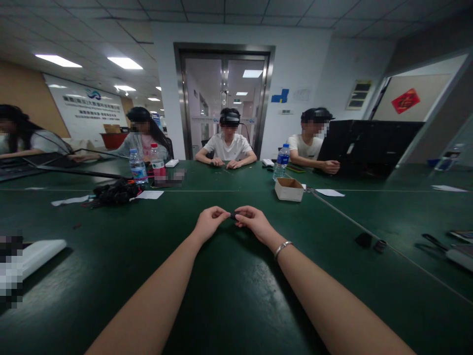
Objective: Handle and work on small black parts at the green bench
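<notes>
Just above the dark green table (pixel 158 296), both my hands meet over a small dark piece (pixel 233 215), too small to identify. My left hand (pixel 211 223) pinches its left end between thumb and fingertips. From the other side, the fingers of my right hand (pixel 255 224) close on its right end and cover part of it. A silver bracelet (pixel 282 249) circles my right wrist. Beyond my right hand, a small open cardboard box (pixel 288 190) sits on the table.
A bundle of black cables (pixel 115 191) lies at left, near two bottles, one clear (pixel 138 167) and one red-labelled (pixel 157 165). A blue-labelled bottle (pixel 282 160) stands behind the box. Small black pieces (pixel 364 240) lie at right. Several people sit around the table; a black monitor (pixel 364 148) stands at right.
</notes>
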Motion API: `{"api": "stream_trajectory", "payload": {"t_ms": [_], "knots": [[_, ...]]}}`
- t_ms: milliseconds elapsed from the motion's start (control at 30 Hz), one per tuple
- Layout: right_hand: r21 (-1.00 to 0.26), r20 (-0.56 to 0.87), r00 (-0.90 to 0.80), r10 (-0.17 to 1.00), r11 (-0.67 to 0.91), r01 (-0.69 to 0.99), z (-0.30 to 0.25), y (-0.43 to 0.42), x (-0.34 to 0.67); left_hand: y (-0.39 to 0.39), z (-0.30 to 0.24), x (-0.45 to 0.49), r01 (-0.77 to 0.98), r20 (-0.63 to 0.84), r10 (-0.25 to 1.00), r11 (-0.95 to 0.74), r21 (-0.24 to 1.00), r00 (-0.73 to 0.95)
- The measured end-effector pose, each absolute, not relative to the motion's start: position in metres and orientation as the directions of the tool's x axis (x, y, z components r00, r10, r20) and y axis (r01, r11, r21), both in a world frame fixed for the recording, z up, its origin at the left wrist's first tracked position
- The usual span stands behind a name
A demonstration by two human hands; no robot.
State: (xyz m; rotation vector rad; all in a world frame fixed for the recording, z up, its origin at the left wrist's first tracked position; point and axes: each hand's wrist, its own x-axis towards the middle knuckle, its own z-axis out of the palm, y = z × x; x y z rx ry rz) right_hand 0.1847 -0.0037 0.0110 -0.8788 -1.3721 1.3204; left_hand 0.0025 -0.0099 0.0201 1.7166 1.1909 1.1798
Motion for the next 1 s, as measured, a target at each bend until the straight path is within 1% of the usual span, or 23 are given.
{"api": "stream_trajectory", "payload": {"t_ms": [100, 200, 300, 367, 467, 600, 700, 800, 900, 1000], "knots": [[-0.981, 0.180, -0.240, 0.954, 0.156, -0.114, 0.0112, -0.0047, 0.1847, -0.0097, 0.0197, 0.0012, 0.368, 0.239, 0.962, -0.271, 0.889, 0.131], [-0.981, 0.192, -0.242, 0.951, 0.177, -0.086, 0.0119, -0.0060, 0.1842, -0.0092, 0.0179, 0.0003, 0.437, 0.242, 0.962, -0.273, 0.857, 0.127], [-0.980, 0.197, -0.250, 0.948, 0.189, -0.053, 0.0129, -0.0074, 0.1835, -0.0096, 0.0171, 0.0005, 0.481, 0.216, 0.969, -0.247, 0.841, 0.121], [-0.982, 0.190, -0.260, 0.947, 0.180, -0.064, 0.0135, -0.0080, 0.1830, -0.0098, 0.0172, 0.0013, 0.491, 0.203, 0.973, -0.230, 0.841, 0.107], [-0.982, 0.175, -0.264, 0.949, 0.147, -0.122, 0.0136, -0.0078, 0.1823, -0.0093, 0.0176, 0.0031, 0.435, 0.251, 0.962, -0.273, 0.858, 0.107], [-0.985, 0.144, -0.226, 0.963, 0.117, -0.131, 0.0119, -0.0051, 0.1814, -0.0071, 0.0170, 0.0042, 0.232, 0.351, 0.923, -0.380, 0.895, 0.158], [-0.987, 0.136, -0.213, 0.968, 0.113, -0.119, 0.0107, -0.0034, 0.1811, -0.0057, 0.0150, 0.0041, 0.179, 0.341, 0.924, -0.370, 0.911, 0.176], [-0.984, 0.145, -0.198, 0.969, 0.121, -0.130, 0.0106, -0.0034, 0.1814, -0.0059, 0.0135, 0.0045, 0.277, 0.267, 0.946, -0.310, 0.909, 0.184], [-0.983, 0.152, -0.201, 0.968, 0.127, -0.132, 0.0114, -0.0046, 0.1820, -0.0082, 0.0147, 0.0049, 0.440, 0.250, 0.947, -0.317, 0.840, 0.204], [-0.984, 0.157, -0.238, 0.958, 0.130, -0.125, 0.0130, -0.0061, 0.1821, -0.0107, 0.0174, 0.0047, 0.503, 0.217, 0.957, -0.287, 0.815, 0.193]]}}
